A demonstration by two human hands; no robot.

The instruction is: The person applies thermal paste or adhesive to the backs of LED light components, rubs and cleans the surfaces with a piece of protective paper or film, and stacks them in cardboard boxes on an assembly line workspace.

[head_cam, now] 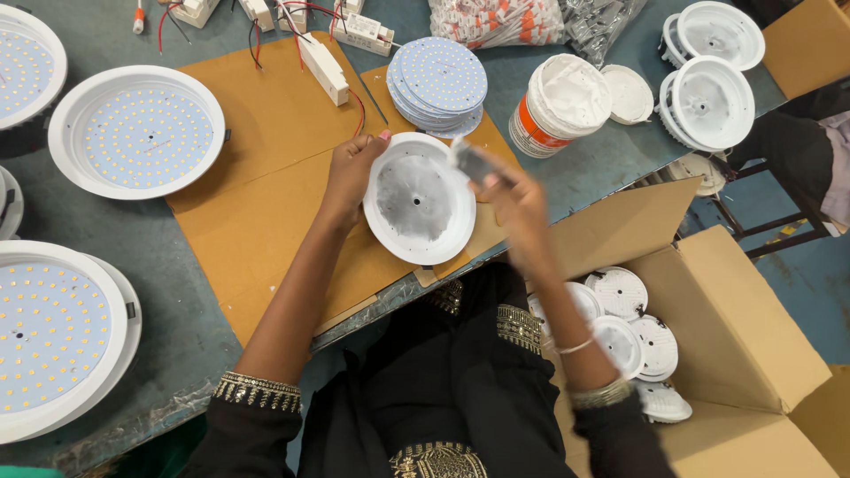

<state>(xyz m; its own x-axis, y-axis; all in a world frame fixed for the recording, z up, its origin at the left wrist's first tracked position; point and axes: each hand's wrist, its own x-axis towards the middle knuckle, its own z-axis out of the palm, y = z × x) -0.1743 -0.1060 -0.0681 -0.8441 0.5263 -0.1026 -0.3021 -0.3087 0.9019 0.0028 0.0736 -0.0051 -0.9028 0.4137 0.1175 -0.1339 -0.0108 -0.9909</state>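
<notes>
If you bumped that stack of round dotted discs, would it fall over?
Probably it would slide rather than topple: the stack of discs is low, wide and already fanned unevenly. Each disc looks thin and flat, so likely light and fairly stiff. Lying flat, they shouldn't roll.

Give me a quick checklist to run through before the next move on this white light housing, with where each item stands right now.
1. Housing steadied: ok. The left hand grips the rim of the white light housing on the cardboard sheet.
2. Grey paste spread inside the housing: ok, a grey patch covers its centre.
3. Tool in the right hand: cannot tell, the small grey object is motion-blurred.
4. LED discs within reach: ok, the stack of LED discs sits just beyond the housing.
5. Paste tub open: ok, its lid lies beside it.
</notes>
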